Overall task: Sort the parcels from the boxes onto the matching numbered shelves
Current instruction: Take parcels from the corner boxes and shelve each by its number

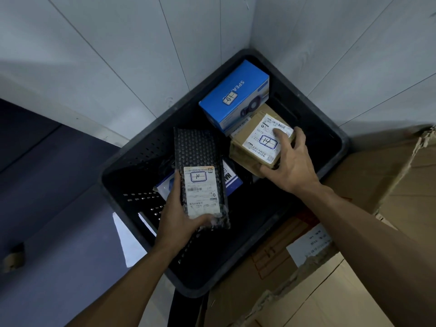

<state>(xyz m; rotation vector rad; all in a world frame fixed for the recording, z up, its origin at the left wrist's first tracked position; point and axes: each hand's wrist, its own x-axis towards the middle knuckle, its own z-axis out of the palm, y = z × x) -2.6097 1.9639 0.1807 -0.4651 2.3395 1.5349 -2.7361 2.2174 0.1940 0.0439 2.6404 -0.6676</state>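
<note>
White panelled walls [94, 55] meeting in a corner, black plastic crate [141, 159] below, left hand [179, 220] gripping a black bubble-wrap parcel [198, 152] labelled 10 above the crate, right hand [295, 166] curled round a brown parcel [259, 147] labelled 14 inside it, blue box [231, 90] labelled 10 just behind.

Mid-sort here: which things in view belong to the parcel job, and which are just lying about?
Job: black padded parcel marked 10, held by left hand; brown parcel marked 14, gripped by right hand; blue box; black crate.
Lying about: torn cardboard boxes beside the crate, untouched; small brown scrap on the floor.
</note>
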